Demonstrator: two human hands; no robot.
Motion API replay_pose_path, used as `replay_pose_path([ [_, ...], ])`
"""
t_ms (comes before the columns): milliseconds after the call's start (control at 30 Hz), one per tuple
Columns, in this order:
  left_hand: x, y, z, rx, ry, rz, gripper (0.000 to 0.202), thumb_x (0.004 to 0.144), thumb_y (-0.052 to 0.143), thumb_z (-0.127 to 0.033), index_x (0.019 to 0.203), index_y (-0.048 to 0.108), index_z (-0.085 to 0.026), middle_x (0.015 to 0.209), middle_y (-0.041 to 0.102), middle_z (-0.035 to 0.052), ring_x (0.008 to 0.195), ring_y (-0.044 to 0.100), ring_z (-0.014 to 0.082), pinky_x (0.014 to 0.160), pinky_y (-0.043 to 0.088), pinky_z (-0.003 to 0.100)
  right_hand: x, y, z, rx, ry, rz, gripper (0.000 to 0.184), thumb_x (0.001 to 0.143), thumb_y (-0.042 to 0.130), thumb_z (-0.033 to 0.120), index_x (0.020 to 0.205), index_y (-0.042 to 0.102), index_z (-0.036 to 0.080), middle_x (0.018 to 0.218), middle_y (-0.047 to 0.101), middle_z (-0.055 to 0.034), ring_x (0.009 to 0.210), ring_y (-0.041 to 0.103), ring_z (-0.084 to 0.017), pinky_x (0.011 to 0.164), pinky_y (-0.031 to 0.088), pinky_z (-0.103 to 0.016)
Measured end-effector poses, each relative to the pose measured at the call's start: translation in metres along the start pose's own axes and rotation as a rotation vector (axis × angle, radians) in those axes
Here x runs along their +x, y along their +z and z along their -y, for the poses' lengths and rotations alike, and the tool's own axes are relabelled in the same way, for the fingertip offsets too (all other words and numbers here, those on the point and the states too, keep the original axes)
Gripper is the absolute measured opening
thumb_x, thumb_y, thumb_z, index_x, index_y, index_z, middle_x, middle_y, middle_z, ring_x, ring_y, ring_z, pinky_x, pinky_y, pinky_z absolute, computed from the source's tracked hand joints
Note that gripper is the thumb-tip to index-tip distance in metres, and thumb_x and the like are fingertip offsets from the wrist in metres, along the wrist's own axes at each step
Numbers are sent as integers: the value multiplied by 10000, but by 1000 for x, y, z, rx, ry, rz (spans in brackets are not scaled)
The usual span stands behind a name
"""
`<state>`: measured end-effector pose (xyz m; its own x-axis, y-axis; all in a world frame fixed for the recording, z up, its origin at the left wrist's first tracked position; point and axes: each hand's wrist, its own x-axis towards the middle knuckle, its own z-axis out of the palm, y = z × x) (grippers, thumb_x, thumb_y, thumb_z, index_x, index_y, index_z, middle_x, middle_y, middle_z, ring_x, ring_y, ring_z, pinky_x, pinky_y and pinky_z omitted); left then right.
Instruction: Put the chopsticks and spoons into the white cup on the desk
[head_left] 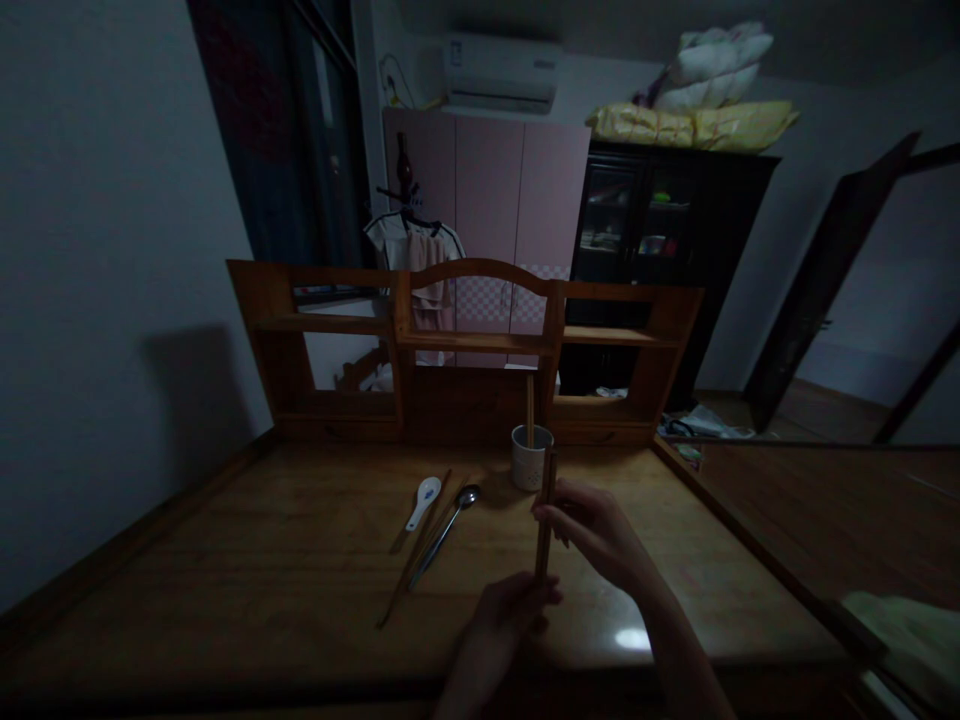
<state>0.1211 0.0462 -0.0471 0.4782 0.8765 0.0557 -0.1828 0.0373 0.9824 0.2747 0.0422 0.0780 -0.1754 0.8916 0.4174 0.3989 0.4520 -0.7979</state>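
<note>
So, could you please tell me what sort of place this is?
Probably a bedroom at home: there is a pink wardrobe, folded bedding stacked on a dark cabinet, and a wooden desk.

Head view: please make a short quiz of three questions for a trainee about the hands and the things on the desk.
1. True or false: the left hand grips the lower end of the chopsticks.
2. What stands in the white cup on the desk? A) a toothbrush B) a wooden stick C) a knife
3. Which hand pinches the chopsticks higher up?
Key: 1 true; 2 B; 3 the right hand.
</note>
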Motion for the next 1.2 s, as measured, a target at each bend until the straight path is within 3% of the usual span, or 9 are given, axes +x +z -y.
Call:
replay_pose_path([
  [400, 6, 0, 8, 80, -27, -42, 381, 743, 646, -470, 902, 739, -137, 845, 711, 77, 695, 594, 167, 634, 461, 247, -2, 0, -7, 8, 11, 12, 226, 885, 581, 366, 837, 632, 151, 715, 576, -9, 594, 517, -111, 516, 400, -217],
  [800, 5, -2, 8, 54, -54, -31, 343, 736, 662, -435, 907, 742, -148, 852, 706, 73, 754, 602, 179, 630, 458, 236, -6, -1, -3, 11, -9, 33, 196, 887, 589, 343, 848, 641, 159, 749, 585, -13, 639, 542, -116, 544, 416, -218],
  [1200, 8, -2, 10, 94, -149, -71, 320, 678, 668, -386, 857, 749, -134, 761, 677, 50, 668, 564, 151, 572, 420, 226, -9, -5, 0, 61, -6, 103, 191, 893, 581, 331, 878, 648, 153, 797, 607, -29, 645, 537, -118, 552, 425, -222],
])
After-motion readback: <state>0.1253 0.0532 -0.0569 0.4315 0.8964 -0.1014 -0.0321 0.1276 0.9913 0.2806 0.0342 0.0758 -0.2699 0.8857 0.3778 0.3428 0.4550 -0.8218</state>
